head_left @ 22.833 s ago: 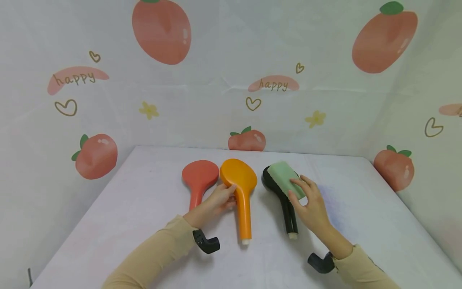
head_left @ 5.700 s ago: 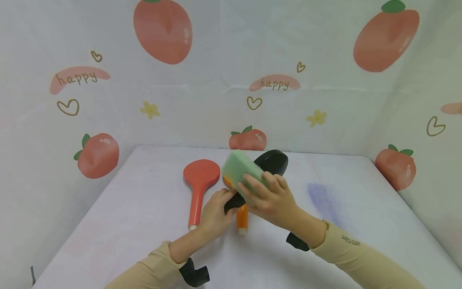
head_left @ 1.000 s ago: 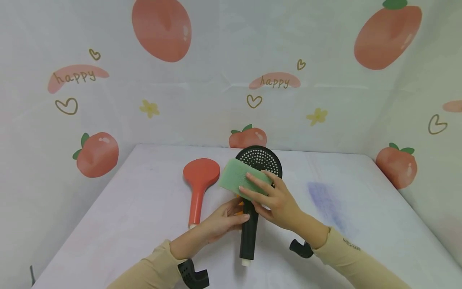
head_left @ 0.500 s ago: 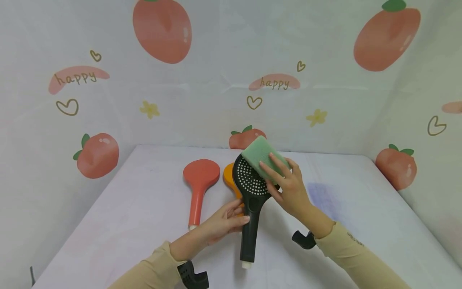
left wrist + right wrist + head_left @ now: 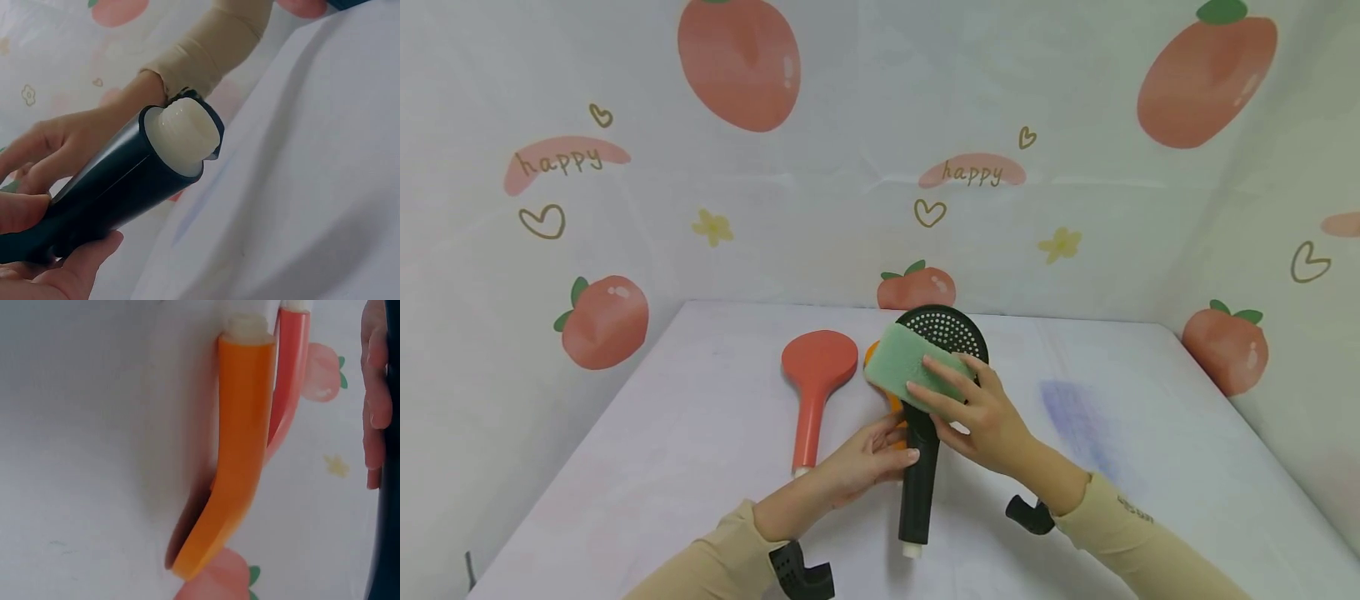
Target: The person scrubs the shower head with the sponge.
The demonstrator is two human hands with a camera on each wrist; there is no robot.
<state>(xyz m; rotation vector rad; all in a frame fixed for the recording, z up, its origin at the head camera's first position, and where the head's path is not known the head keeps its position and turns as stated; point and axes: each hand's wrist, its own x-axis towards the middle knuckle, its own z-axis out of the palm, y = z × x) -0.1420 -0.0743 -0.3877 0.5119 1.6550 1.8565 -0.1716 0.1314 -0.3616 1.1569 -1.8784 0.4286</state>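
My left hand [image 5: 871, 460] grips the handle of a black shower head [image 5: 919, 475] and holds it up off the table, its holed face [image 5: 951, 327] turned towards me. My right hand [image 5: 981, 417] holds a green sponge [image 5: 910, 367] pressed against the lower left of that face. In the left wrist view the black handle [image 5: 112, 194] ends in a white threaded plug [image 5: 184, 134], with my left fingers [image 5: 75, 272] round it. The right wrist view shows the black handle only as a dark strip [image 5: 390, 487] at the right edge.
A red shower head [image 5: 816, 375] lies face down on the white table [image 5: 662, 467]. An orange shower head [image 5: 895, 404] lies beside it, mostly hidden behind the black one; both show in the right wrist view as orange [image 5: 240, 444] and red [image 5: 287, 381]. Peach-printed walls enclose the table.
The sponge has slid from the upper right of the black head's face down to its lower left. The black head has turned a little to face me squarely. The left hand's grip is unchanged.
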